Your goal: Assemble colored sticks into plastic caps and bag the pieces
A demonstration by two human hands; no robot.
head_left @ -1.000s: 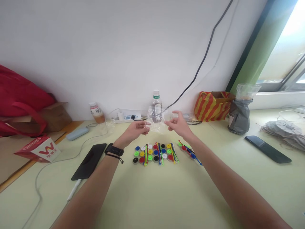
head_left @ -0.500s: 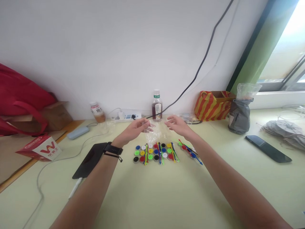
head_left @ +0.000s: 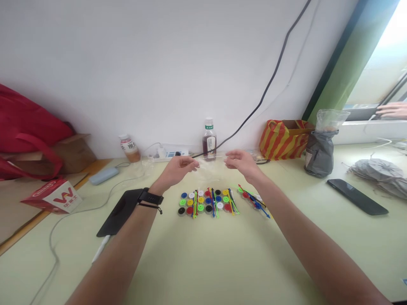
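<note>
A clear plastic bag point(head_left: 211, 167) is stretched between my two hands, above the far part of the table. My left hand point(head_left: 181, 169) pinches its left edge, with a black watch on the wrist. Its right edge is held by my right hand point(head_left: 242, 164), fingers curled together. Nearer to me, several small round coloured discs point(head_left: 208, 202) lie in neat groups, with thin coloured arrow pointers point(head_left: 213, 204) across them. More arrows point(head_left: 254, 201) and discs lie at an angle beside my right forearm, which partly hides them.
Behind the bag stands a dark drink bottle point(head_left: 209, 142); another bottle point(head_left: 129, 148) is at left. A black tablet point(head_left: 119, 214) lies by my left forearm, a phone point(head_left: 356, 197) at right. A striped bag point(head_left: 286, 142) sits by the wall. Another person's hand point(head_left: 392, 111) shows near the window.
The plastic bag has been lifted and pulled taut between my hands. My right hand has closed and moved slightly right. Another person's hand has come into view at the right.
</note>
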